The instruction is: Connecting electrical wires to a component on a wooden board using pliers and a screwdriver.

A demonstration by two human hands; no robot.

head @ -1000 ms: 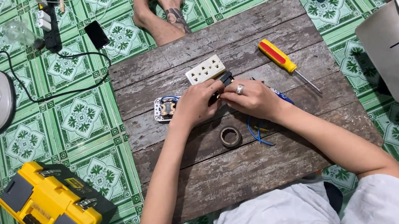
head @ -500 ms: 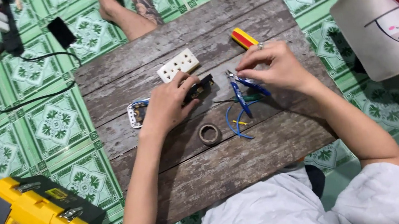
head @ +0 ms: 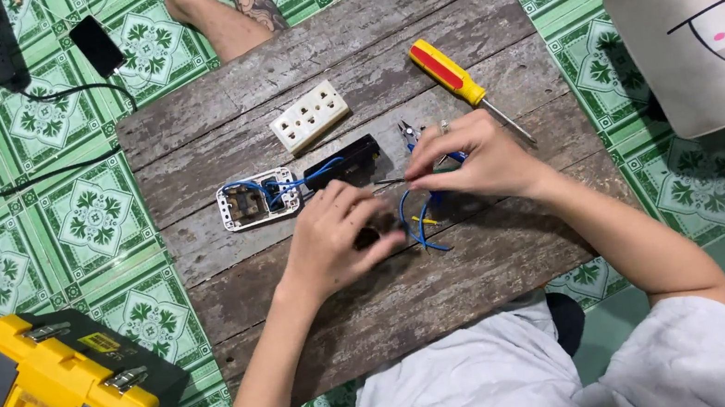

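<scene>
Left hand (head: 335,244) now dropped onto tape roll (head: 369,233), fingers curled over it. Right hand (head: 478,158) pinches blue wire (head: 412,225) mid-board, pliers beneath. Open socket box (head: 257,199) left uncovered; wiring carries on.

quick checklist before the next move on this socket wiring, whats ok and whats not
1. Blue wires reach the open socket base: ok, they run into it.
2. Black block lies close by on the wooden board: ok.
3. Left hand on the tape roll: cannot tell how firm the grip is, the fingers cover it.
4. Right hand pinches a thin dark piece over the loose blue wires: ok, though what the piece is cannot be told.
5. Screwdriver within reach: ok, beside the right hand.
6. White socket face kept apart from the work: ok.
</scene>
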